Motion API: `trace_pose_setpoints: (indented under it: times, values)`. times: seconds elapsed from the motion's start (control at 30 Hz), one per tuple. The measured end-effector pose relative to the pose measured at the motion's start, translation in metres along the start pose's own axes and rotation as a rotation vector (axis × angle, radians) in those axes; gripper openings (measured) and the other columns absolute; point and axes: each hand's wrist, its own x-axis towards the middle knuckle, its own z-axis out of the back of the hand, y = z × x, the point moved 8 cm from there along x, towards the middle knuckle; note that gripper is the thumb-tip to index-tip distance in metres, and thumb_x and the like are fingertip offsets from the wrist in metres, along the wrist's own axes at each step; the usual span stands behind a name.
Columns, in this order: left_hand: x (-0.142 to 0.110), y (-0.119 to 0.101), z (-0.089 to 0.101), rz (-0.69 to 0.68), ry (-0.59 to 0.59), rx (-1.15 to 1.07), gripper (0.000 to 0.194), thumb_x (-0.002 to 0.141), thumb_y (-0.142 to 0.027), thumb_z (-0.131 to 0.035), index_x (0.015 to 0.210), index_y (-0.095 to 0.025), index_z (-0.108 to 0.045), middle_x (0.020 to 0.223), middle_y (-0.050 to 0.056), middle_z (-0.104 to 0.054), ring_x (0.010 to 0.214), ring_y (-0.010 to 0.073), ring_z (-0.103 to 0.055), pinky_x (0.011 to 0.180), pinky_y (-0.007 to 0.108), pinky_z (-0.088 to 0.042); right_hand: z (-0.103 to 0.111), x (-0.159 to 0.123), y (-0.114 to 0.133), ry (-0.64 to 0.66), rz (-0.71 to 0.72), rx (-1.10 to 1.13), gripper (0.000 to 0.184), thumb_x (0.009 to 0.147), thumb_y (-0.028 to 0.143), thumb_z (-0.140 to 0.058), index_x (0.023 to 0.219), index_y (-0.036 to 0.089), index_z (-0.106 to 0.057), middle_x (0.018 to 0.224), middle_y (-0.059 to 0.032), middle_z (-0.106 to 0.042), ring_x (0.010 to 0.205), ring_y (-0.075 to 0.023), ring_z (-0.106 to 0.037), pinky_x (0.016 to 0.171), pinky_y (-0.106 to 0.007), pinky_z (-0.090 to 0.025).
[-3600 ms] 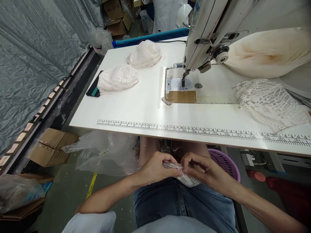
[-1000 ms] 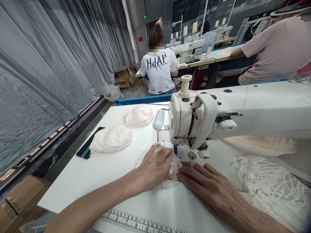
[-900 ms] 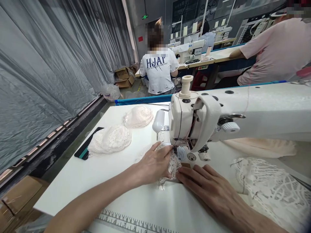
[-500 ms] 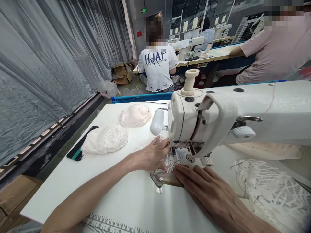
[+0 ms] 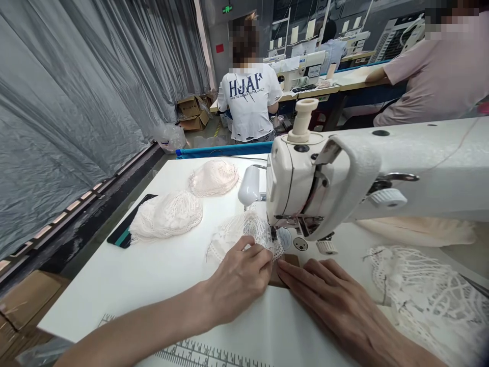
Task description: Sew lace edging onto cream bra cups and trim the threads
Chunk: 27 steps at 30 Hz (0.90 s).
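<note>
A white lace piece [image 5: 233,232] lies on the white sewing table [image 5: 191,295], its right side beneath the needle area of the sewing machine [image 5: 294,178]. At the front edge of the lace, my left hand [image 5: 242,278] is closed with curled fingers; whatever they grip is hidden. My right hand [image 5: 336,295] lies flat, fingers stretched out and side by side, holding nothing. Its fingertips touch a flat brown piece [image 5: 280,278] just in front of the presser foot.
Two stacks of lace cups, one white [image 5: 168,216] and one pinkish [image 5: 214,177], sit at the left. More lace [image 5: 428,295] lies at right. A ruler scale [image 5: 198,351] runs along the front. Co-workers [image 5: 250,102] sit beyond the table.
My left hand has pulled back toward me from on top of the lace, and its fingers have curled. A clear, pointed object below the lace is now covered. My right hand stays nearly still.
</note>
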Motion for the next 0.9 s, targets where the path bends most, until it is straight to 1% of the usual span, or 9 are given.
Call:
trace_pose_setpoints:
  times: [0.13,0.23,0.33,0.43,0.57,0.7,0.77,0.9]
  values:
    - [-0.001,-0.001,-0.002,0.017,0.013,0.005,0.021,0.084,0.000,-0.045,0.093,-0.011,-0.060,0.097,0.008,-0.063,0.089,0.0156,-0.059,0.086,0.034,-0.042,0.001,0.000,0.000,0.010,-0.011,0.025,0.036,0.093,0.006,-0.029,0.113,0.008,-0.059,0.113,-0.0146,-0.064,0.083,-0.0203,-0.056,0.067,-0.034,-0.041]
    - [0.001,0.006,-0.004,0.063,0.005,-0.045,0.019,0.088,-0.007,-0.044,0.097,-0.013,-0.059,0.098,0.006,-0.063,0.087,0.0144,-0.059,0.086,0.034,-0.042,-0.001,-0.001,-0.001,0.022,-0.019,0.049,0.037,0.094,0.007,-0.027,0.113,0.008,-0.059,0.114,-0.0150,-0.064,0.087,-0.0207,-0.055,0.069,-0.035,-0.042]
    - [0.006,0.014,-0.007,0.110,-0.027,-0.118,0.019,0.091,-0.011,-0.042,0.101,-0.013,-0.058,0.097,0.005,-0.063,0.085,0.0136,-0.059,0.084,0.033,-0.043,-0.002,-0.001,-0.002,0.030,-0.034,0.047,0.038,0.093,0.007,-0.028,0.114,0.012,-0.059,0.114,-0.0133,-0.064,0.083,-0.0199,-0.055,0.066,-0.035,-0.041]
    - [0.011,0.017,-0.008,0.132,-0.065,-0.153,0.021,0.090,-0.009,-0.040,0.101,-0.013,-0.058,0.093,0.005,-0.063,0.084,0.0147,-0.058,0.079,0.032,-0.044,-0.001,0.000,-0.002,0.029,-0.031,0.043,0.037,0.093,0.006,-0.029,0.112,0.014,-0.060,0.112,-0.0125,-0.065,0.078,-0.0190,-0.055,0.063,-0.033,-0.040]
    - [0.013,0.013,-0.009,0.135,-0.088,-0.078,0.020,0.092,-0.011,-0.040,0.102,-0.012,-0.057,0.095,0.007,-0.064,0.085,0.0162,-0.057,0.074,0.031,-0.044,0.000,0.002,-0.002,0.039,-0.035,0.058,0.038,0.093,0.005,-0.028,0.110,0.014,-0.060,0.111,-0.0122,-0.065,0.081,-0.0196,-0.055,0.064,-0.033,-0.039]
    - [0.011,0.004,-0.010,0.069,-0.092,0.040,0.023,0.091,-0.004,-0.038,0.103,-0.009,-0.057,0.111,0.010,-0.062,0.098,0.0176,-0.057,0.084,0.035,-0.042,-0.003,0.001,-0.002,0.058,-0.056,0.062,0.036,0.094,0.007,-0.028,0.106,0.013,-0.061,0.109,-0.0117,-0.065,0.080,-0.0194,-0.054,0.063,-0.034,-0.038]
    - [0.010,0.000,-0.010,0.038,-0.102,0.080,0.023,0.090,-0.003,-0.039,0.101,-0.008,-0.058,0.113,0.010,-0.063,0.104,0.0185,-0.056,0.088,0.037,-0.040,-0.004,0.001,-0.003,0.067,-0.077,0.061,0.035,0.094,0.007,-0.028,0.103,0.014,-0.062,0.108,-0.0106,-0.065,0.079,-0.0190,-0.053,0.064,-0.034,-0.038]
    - [0.011,0.000,-0.011,0.041,-0.091,0.082,0.023,0.090,-0.004,-0.041,0.106,-0.008,-0.057,0.113,0.010,-0.063,0.105,0.0177,-0.056,0.087,0.036,-0.040,-0.003,0.002,-0.003,0.062,-0.079,0.075,0.036,0.094,0.007,-0.027,0.102,0.014,-0.062,0.102,-0.0102,-0.066,0.074,-0.0180,-0.053,0.061,-0.034,-0.036]
